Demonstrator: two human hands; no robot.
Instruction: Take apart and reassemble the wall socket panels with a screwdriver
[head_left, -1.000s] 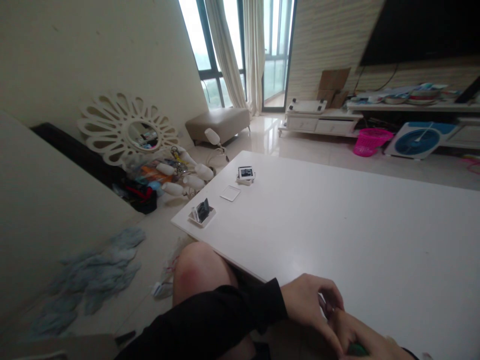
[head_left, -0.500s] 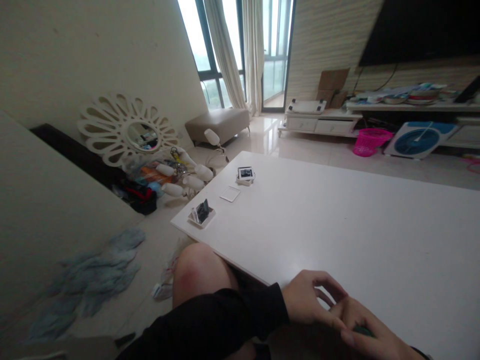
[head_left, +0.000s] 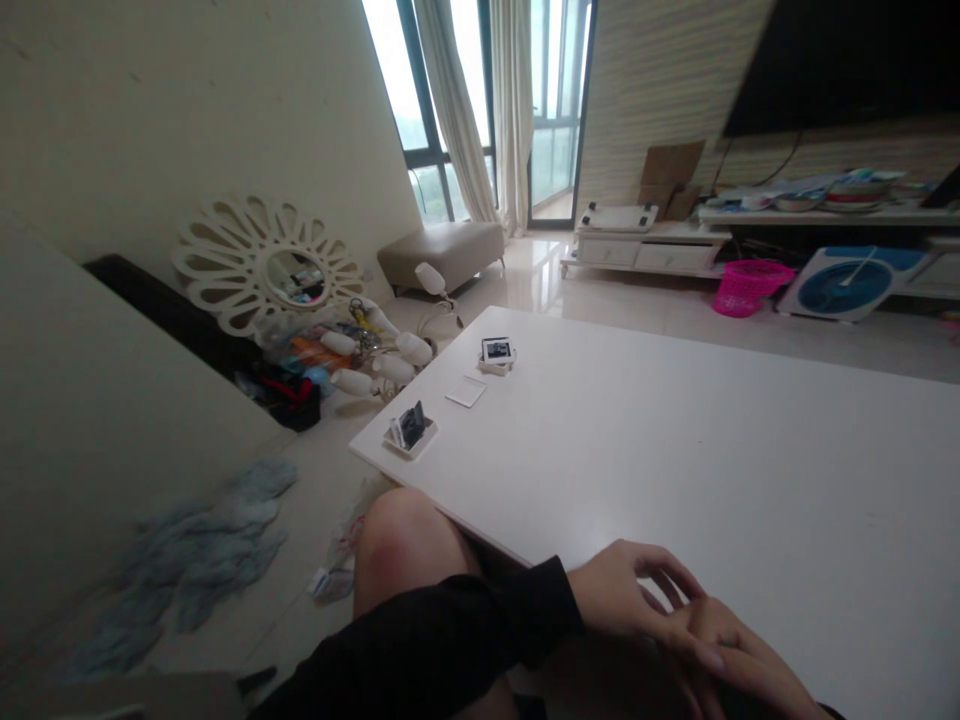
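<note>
My left hand [head_left: 634,600], in a black sleeve, lies at the near edge of the white table [head_left: 675,450]. Its fingers are loosely spread, and their tips rest on the back of my right hand [head_left: 742,655]. My right hand is curled beside it at the bottom edge of the view. What it holds, if anything, is hidden under the fingers. My bare knee [head_left: 401,545] pokes out from under the table edge.
At the table's far left corner sit a small tray with a dark card [head_left: 409,429], a flat white square [head_left: 466,391] and a small box with a picture [head_left: 496,351]. On the floor are a flower-shaped mirror [head_left: 266,270], lamp parts, blue cloth [head_left: 195,545], a pink basket [head_left: 750,285] and a fan [head_left: 847,283].
The green thing seen in my right hand a second ago no longer shows. My left fingers have slid over the right hand. The view shifted slightly.
</note>
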